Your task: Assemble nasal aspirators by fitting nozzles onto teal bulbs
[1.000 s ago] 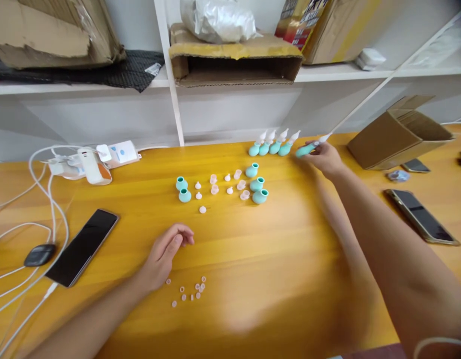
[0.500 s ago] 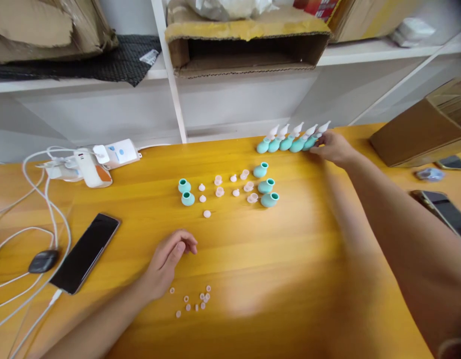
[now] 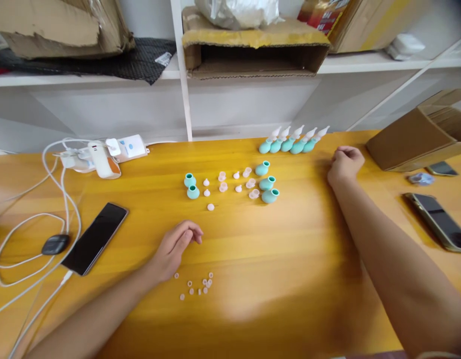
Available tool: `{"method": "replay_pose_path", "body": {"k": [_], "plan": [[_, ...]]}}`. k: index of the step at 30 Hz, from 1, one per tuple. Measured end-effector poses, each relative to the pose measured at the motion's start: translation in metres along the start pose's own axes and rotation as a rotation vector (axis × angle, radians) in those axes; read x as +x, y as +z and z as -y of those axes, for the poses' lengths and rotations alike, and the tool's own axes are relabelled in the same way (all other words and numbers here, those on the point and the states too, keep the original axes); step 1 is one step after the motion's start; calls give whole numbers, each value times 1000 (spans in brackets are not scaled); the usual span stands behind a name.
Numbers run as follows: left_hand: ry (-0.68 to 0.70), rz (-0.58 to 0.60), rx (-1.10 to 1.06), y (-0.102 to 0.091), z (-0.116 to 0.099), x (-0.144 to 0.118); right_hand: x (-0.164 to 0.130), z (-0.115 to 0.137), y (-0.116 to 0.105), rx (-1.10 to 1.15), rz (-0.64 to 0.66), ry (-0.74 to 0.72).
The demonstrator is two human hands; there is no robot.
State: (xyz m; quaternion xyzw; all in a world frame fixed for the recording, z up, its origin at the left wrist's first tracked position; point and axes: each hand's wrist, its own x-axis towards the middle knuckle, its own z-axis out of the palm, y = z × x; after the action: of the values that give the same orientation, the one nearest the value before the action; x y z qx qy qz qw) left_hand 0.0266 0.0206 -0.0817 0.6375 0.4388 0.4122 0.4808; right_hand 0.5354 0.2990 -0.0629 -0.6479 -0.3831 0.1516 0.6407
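My left hand (image 3: 180, 247) rests on the table with its fingers loosely curled together, and nothing shows in it. Just below it lie several small pale pink rings (image 3: 205, 283). Beyond it are open-necked teal bulbs (image 3: 193, 192), small pinkish-white pointed pieces (image 3: 207, 193), clear pink cup-like pieces (image 3: 223, 187) and more teal bulbs (image 3: 270, 196). At the back stands a row of several bulb syringes (image 3: 298, 145), teal with white tips. My right hand (image 3: 345, 162) is curled in a loose fist right of that row, apart from it, with nothing visible in it.
A phone (image 3: 96, 239) with white cables and a power strip (image 3: 79, 159) occupy the left. On the right are an open cardboard box (image 3: 402, 132), another phone (image 3: 442, 219) and a small bluish packet (image 3: 421, 178). A white shelf (image 3: 357, 61) with boxes spans the back.
My right hand has let go of the rightmost bulb syringe and drawn back to the right, its fingers curling in. That syringe stays in the row. The camera view has shifted slightly.
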Motion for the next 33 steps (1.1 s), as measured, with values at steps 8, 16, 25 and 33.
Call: {"method": "replay_pose_path", "body": {"k": [8,16,25,33], "plan": [[28,-18,33,6,3,1,-70,36,-20,111,-14,48],[43,-71,40,9,1,3,-222,77,-5,65,598,-548],[60,-49,152,8,-1,2,-299,71,37,-202,1124,-867],[80,-42,236,8,-5,2,-297,68,29,-322,1034,-979]]}}
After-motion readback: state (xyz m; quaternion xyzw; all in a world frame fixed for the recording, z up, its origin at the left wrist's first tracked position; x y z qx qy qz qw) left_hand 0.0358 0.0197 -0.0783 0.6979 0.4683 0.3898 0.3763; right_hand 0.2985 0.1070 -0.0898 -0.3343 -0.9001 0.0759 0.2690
